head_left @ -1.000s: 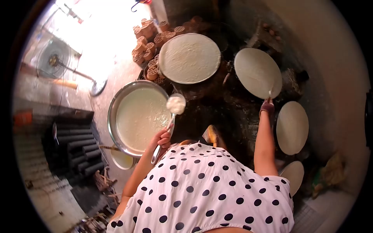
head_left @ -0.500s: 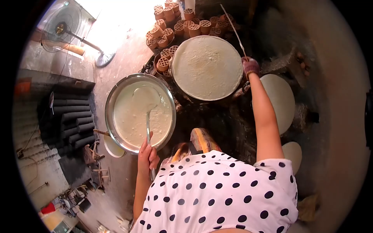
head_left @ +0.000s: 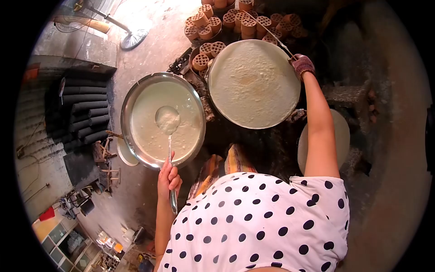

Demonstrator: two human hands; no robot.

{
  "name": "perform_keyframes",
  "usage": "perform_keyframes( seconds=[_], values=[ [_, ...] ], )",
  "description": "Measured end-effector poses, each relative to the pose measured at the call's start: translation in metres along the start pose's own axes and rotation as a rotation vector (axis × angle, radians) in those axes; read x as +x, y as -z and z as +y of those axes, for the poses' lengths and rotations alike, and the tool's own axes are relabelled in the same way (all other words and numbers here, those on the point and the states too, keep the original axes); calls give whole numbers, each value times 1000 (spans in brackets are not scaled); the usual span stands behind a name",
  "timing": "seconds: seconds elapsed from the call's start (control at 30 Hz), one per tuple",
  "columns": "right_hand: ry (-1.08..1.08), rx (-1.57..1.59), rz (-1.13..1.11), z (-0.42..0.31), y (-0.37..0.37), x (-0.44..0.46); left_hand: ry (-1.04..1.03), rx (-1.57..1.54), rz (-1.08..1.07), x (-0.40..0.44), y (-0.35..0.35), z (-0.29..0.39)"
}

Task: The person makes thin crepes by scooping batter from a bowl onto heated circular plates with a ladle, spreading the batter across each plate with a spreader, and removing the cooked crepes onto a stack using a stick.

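Note:
My left hand is closed round the handle of a metal ladle. The ladle's bowl, full of pale batter, is at the surface of the creamy batter in a wide steel basin. Ahead and to the right lies a round, pale, thin sheet with a bumpy middle, spread over a round support that it mostly hides. At its right edge, my right hand, in a purple knitted glove, grips a long thin stick. The stick slants up and left past the sheet's far edge.
Perforated clay-coloured briquettes are stacked behind the sheet. Black cylinders are piled at the left. A standing fan's base is at upper left. Another pale disc lies under my right arm; a pale round container is beside the basin.
The ladle's bowl, sunk in the batter before, now shows full at the surface. My right hand's stick leans further left across the sheet's far edge. The whole view has shifted.

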State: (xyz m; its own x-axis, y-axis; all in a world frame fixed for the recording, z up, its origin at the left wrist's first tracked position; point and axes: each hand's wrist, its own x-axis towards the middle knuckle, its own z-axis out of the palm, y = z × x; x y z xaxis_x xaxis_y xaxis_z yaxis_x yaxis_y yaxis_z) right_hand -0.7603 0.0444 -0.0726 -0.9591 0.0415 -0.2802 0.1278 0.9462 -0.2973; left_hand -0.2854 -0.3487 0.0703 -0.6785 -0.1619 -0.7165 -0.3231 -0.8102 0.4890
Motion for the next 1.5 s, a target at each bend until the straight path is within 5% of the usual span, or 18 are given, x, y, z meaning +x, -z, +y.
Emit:
perform_keyframes(
  seconds=[0.13, 0.37, 0.53, 0.57, 0.63, 0.67, 0.7, 0.73, 0.8, 0.83, 0.87, 0.93, 0.97, 1.13, 1.17, 1.27, 1.4, 1.5],
  values=[
    [107, 364, 32, 3, 15, -18, -16, -12, 12, 6, 12, -1],
    [57, 128, 176, 29, -9, -35, 25, -178, -101, 11, 21, 7],
    [278, 477, 96, -31, 86, -104, 71, -463, -238, 6, 33, 37],
    [253, 893, -32, -39, 103, -111, 83, -574, -275, -2, 33, 46],
    [16, 727, -48, -43, 132, -121, 20, -545, -298, -21, 26, 59],
    [60, 1048, -87, -17, 116, -121, -143, -72, -256, -30, 28, 67],
    [196, 914, -47, 15, 96, -122, -309, 399, -212, -36, 28, 74],
    [307, 682, 106, 56, 56, -119, -343, 514, -143, -37, 25, 79],
    [-257, 555, 272, 88, -20, -164, -240, 516, -230, -20, 35, 90],
    [-373, 269, 157, 115, -68, -177, -137, 514, -287, -7, 38, 96],
    [-521, 683, 215, 92, -91, -234, -38, 451, -313, 1, 39, 99],
    [-741, 650, 448, 48, -113, -334, 84, 425, -433, 20, 51, 95],
    [-800, 993, 592, 86, -194, -342, 192, 353, -505, 29, 54, 92],
    [-997, 1492, 767, -6, -169, -598, 472, 451, -602, 35, 48, 67],
    [-933, 1388, 1015, 6, -184, -636, 501, 484, -641, 36, 49, 61],
    [-843, 1155, 1145, 36, -200, -759, 714, 430, -665, 46, 58, 28],
    [-700, -164, 889, 32, -192, -847, 986, 265, -780, 44, 66, -24],
    [-675, 32, 769, 5, -147, -794, 1037, 270, -691, 55, 47, -21]
  ],
)
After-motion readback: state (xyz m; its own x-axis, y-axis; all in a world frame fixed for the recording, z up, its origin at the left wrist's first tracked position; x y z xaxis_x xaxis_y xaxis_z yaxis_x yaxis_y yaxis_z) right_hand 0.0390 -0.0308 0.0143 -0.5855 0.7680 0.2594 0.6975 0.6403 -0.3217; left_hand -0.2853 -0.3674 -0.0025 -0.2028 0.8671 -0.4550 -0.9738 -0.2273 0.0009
